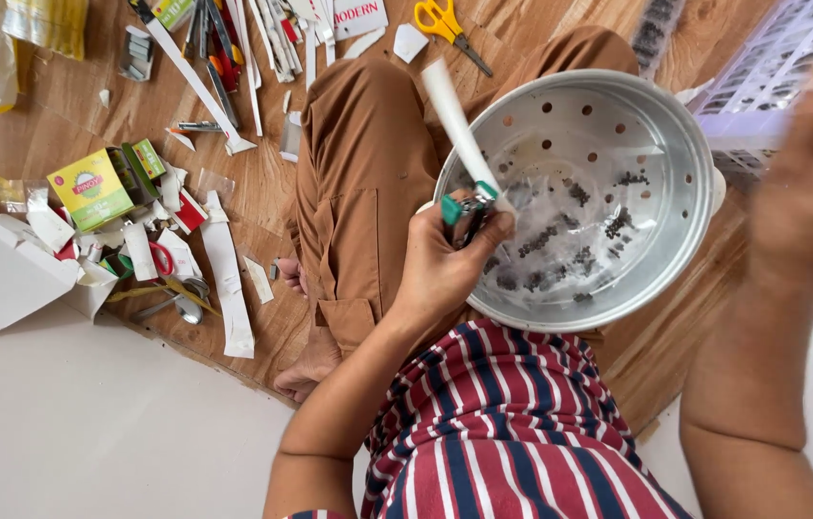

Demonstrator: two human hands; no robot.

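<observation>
- The left hand is curled pretty tight, fingers and thumb wrapped round a small metal tool with green grips; it looks like a clip or a staple remover, hard to say which.
- A long white strip is pinched in with the tool and sticks up and to the left, away from the fist.
- The left forearm comes up from the bottom of the view, bent at the elbow, with the wrist tipped toward the bowl.
- The fist is held right at the near-left rim of a round metal steamer bowl, the kind with holes in the wall.
- Small dark bits, probably staples, are scattered over the bowl's bottom, just right of the fist.
- The right hand is raised at the far right and badly blurred. It is up against a pale plastic basket, and whether it is gripping that can't be told.
- The right forearm runs straight up from the bottom right corner.
- The bowl is rested over the lap, above brown trousers and a striped red, navy and white shirt.
- Off to the left the wooden floor is littered with paper strips, a green and yellow box and torn white card.
- Yellow-handled scissors are lying at the top, well apart from both hands.
</observation>
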